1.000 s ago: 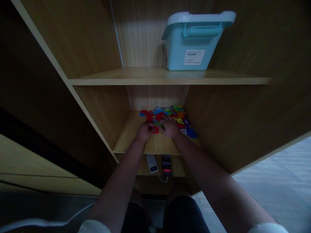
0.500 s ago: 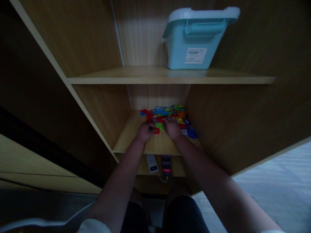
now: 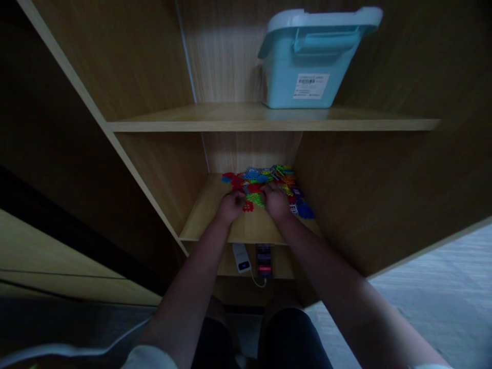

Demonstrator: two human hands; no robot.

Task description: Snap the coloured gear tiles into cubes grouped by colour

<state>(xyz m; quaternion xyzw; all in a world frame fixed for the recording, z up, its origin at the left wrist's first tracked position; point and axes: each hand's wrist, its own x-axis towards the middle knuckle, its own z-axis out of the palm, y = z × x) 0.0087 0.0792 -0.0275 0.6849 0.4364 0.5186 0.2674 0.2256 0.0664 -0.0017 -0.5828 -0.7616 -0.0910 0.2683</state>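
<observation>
Colourful plastic building pieces with toothed edges lie spread over the middle shelf. My left hand (image 3: 231,206) is closed at the left side of the pile, its thumb and fingers curled together. A red piece (image 3: 248,206) shows beside its fingertips; what the fingers pinch is too small to make out. Between my hands lies a bright green piece (image 3: 254,199), with a red piece (image 3: 254,188) just behind it. My right hand (image 3: 275,201) bends over the pile from the right, fingers curled down onto the pieces; anything in its grip is hidden.
A light blue lidded bin (image 3: 300,66) stands on the upper shelf (image 3: 230,124). Blue pieces (image 3: 305,210) lie near the right cabinet wall. Below, a white power bank (image 3: 241,258) is joined by a cable to a phone (image 3: 264,260).
My right hand has shifted slightly right, away from the green piece, uncovering more of it. The left hand stays nearly in place, fingers still curled.
</observation>
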